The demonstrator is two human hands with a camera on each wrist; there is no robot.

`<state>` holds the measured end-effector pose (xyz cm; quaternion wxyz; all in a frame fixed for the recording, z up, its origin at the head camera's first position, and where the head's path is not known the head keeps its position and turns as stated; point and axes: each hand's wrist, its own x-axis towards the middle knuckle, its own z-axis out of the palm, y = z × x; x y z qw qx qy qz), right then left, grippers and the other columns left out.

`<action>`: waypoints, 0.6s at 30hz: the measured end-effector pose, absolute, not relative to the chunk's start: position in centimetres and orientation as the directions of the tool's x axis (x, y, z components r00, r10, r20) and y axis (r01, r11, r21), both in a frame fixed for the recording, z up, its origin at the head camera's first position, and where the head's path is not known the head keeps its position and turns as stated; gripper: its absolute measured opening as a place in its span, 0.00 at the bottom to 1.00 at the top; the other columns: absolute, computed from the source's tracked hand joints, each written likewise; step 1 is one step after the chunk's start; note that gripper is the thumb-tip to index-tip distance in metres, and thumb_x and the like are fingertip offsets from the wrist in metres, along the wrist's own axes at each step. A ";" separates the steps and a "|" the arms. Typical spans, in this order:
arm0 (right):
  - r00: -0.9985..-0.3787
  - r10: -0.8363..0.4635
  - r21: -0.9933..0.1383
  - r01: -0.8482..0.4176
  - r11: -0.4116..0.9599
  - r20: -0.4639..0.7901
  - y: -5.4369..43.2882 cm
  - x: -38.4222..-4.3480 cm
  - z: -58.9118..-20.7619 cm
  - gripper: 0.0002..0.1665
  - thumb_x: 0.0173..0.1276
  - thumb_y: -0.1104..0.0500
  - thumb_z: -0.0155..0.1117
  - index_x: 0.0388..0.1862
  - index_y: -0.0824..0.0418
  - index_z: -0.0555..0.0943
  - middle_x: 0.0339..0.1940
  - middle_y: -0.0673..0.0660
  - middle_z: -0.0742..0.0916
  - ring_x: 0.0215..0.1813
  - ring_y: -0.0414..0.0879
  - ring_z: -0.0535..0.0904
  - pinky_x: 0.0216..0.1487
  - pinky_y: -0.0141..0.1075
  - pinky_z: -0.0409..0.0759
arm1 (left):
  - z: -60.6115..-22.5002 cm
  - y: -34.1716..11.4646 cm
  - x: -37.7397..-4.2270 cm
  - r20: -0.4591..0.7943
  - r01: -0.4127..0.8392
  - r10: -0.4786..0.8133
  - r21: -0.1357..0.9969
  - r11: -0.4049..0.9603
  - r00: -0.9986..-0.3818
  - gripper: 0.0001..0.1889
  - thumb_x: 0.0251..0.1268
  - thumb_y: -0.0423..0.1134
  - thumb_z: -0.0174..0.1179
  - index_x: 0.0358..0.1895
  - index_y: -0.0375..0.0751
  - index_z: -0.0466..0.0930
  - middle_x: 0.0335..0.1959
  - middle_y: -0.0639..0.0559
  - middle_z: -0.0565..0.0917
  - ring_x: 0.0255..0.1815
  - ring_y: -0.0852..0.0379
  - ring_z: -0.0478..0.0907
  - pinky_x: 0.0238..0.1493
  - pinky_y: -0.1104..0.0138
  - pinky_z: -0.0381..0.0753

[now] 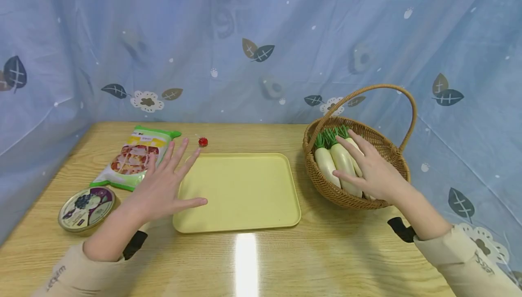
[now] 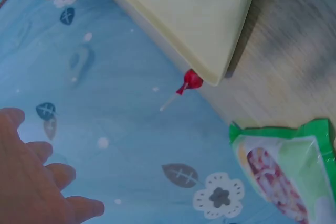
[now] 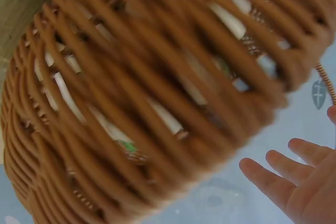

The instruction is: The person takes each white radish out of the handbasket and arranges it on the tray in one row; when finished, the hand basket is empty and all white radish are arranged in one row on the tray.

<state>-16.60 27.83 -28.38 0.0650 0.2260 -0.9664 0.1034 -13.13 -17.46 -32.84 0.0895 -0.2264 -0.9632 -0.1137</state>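
My left hand (image 1: 163, 192), fingers spread and straight, hovers over the left edge of a yellow tray (image 1: 240, 192) and holds nothing. Close to its fingers lies a green and white bag (image 1: 134, 158) with a picture of food pieces. A small red lollipop (image 1: 203, 142) is just behind the tray; the left wrist view shows its white stick. My right hand (image 1: 373, 170) spreads above a brown wicker basket (image 1: 320, 180) on the right. Several white radishes (image 1: 342, 163) with green tops lie inside it, partly covered by that hand. Whether the hand touches them, I cannot tell.
A round tin (image 1: 85, 208) with a purple and white lid stands on the wooden table (image 1: 195, 260) at the left, near my left forearm. The basket's tall handle (image 1: 413, 111) arches up over it. A blue patterned cloth (image 1: 228, 61) hangs behind the table.
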 end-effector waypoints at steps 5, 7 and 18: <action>-0.901 -0.413 -0.217 -0.432 0.875 0.130 28.4 -17.4 -28.5 0.47 0.62 0.40 0.58 0.74 0.46 0.47 0.74 0.59 0.47 0.69 0.67 0.46 0.54 0.68 0.57 | -33.3 -17.7 -13.2 0.225 0.448 0.400 0.236 0.862 -0.888 0.56 0.46 0.70 0.56 0.73 0.55 0.33 0.73 0.51 0.27 0.70 0.44 0.23 0.60 0.35 0.31; -0.903 -0.412 -0.221 -0.429 0.876 0.118 28.7 -17.7 -28.6 0.48 0.62 0.40 0.58 0.74 0.47 0.46 0.74 0.61 0.47 0.69 0.68 0.47 0.53 0.69 0.56 | -33.5 -17.9 -13.2 0.230 0.447 0.394 0.266 0.854 -0.890 0.56 0.46 0.69 0.57 0.73 0.55 0.32 0.72 0.51 0.26 0.70 0.44 0.23 0.59 0.34 0.31; -0.919 -0.387 -0.277 -0.390 0.878 0.067 30.8 -19.2 -29.1 0.48 0.63 0.42 0.57 0.74 0.53 0.46 0.71 0.69 0.52 0.67 0.72 0.49 0.55 0.69 0.52 | -35.6 -18.4 -13.5 0.150 0.376 0.349 0.494 0.784 -0.925 0.58 0.47 0.66 0.61 0.72 0.56 0.28 0.71 0.53 0.21 0.70 0.48 0.20 0.58 0.33 0.28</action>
